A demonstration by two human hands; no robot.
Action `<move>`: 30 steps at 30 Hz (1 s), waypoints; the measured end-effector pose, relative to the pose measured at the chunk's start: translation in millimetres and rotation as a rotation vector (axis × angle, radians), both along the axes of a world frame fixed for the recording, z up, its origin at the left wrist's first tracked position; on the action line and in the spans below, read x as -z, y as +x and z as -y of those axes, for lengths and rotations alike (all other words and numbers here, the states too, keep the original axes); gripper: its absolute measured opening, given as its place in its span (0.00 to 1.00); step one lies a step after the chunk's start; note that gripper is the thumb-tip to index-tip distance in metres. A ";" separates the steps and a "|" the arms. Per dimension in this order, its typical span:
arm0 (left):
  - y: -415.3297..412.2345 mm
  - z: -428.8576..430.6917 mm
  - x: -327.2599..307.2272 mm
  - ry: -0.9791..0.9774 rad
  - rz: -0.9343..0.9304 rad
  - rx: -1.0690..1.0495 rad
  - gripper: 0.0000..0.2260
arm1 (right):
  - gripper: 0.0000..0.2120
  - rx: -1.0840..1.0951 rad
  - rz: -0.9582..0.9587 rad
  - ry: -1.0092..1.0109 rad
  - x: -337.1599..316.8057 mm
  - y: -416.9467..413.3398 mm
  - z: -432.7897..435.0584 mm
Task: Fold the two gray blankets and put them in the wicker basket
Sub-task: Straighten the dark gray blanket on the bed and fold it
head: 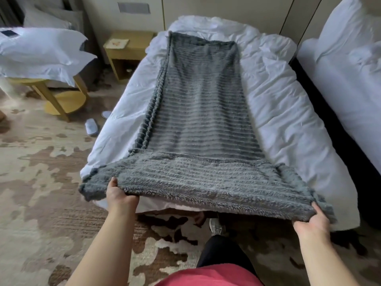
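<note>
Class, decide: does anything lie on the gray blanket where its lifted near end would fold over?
Nothing visible does. The left hand and right hand grip the gray blanket at its near edge; its length along the bed carries nothing. The wicker basket is out of view.

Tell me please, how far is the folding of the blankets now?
Done: one gray blanket lies on the bed, folded lengthwise into a long strip. In hand: the left hand and right hand grip its near end, lifted. Left: the remaining folds. No second blanket or basket is in view.
</note>
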State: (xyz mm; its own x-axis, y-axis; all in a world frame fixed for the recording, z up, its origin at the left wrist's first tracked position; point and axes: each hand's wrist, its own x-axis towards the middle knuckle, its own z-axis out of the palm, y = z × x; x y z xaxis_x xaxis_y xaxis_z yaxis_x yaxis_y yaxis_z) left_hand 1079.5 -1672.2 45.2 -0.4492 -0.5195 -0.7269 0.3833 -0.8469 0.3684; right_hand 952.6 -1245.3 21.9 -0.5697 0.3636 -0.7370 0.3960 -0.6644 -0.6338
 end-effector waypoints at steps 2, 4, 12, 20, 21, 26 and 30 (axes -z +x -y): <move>-30.0 8.2 -4.5 -0.006 -0.006 -0.010 0.16 | 0.09 0.003 -0.050 -0.028 -6.2 -36.1 10.4; -67.2 18.8 -7.9 -0.015 -0.018 -0.010 0.17 | 0.07 -0.019 -0.125 -0.070 -12.7 -81.1 24.2; -256.5 80.8 -20.0 -0.209 -0.096 0.028 0.20 | 0.18 -0.032 -0.256 -0.214 -31.7 -300.0 89.4; -335.7 80.5 65.2 -0.011 0.363 0.321 0.26 | 0.25 -0.803 0.319 0.235 60.9 -390.3 136.4; -333.9 75.5 77.4 0.038 0.392 0.316 0.26 | 0.27 -0.848 0.385 0.257 74.4 -385.1 135.3; -312.1 64.9 102.5 0.345 0.324 -0.308 0.23 | 0.20 -0.863 0.500 0.346 114.9 -356.3 117.8; -302.7 58.9 108.8 0.297 0.730 0.033 0.05 | 0.13 -0.826 0.530 0.512 116.6 -339.5 112.4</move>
